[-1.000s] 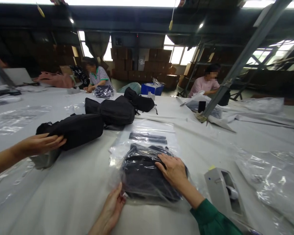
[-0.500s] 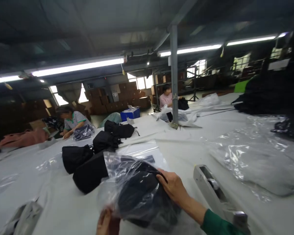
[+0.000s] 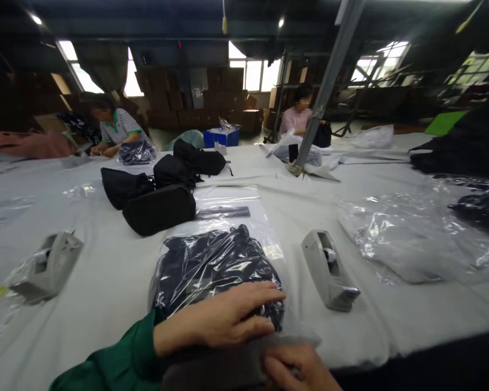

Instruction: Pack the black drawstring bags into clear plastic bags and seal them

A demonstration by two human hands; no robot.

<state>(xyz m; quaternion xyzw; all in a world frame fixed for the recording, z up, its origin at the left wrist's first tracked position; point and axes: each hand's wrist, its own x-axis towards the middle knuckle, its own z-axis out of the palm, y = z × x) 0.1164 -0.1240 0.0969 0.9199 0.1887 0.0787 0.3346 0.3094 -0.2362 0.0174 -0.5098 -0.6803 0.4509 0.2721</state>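
A clear plastic bag with a dark folded item (image 3: 215, 266) inside lies flat on the white-covered table in front of me. My left hand (image 3: 232, 315) rests across its near part, fingers stretched out to the right. At the table's near edge my right hand (image 3: 295, 366) has its fingers closed on the bag's plastic edge (image 3: 281, 341). A dark shape (image 3: 215, 372) lies under the plastic below my left hand; its details are blurred.
Tape dispensers stand left (image 3: 51, 266) and right (image 3: 328, 269). Black pouches (image 3: 161, 209) lie beyond the bag. Clear plastic bags (image 3: 403, 239) are spread at the right. A slanted post (image 3: 326, 81) rises from the table. Two people sit at the far side.
The bag now lies flat instead of being lifted. My left hand has moved onto it, and my right hand has moved down to the near edge. The view has tilted downward.
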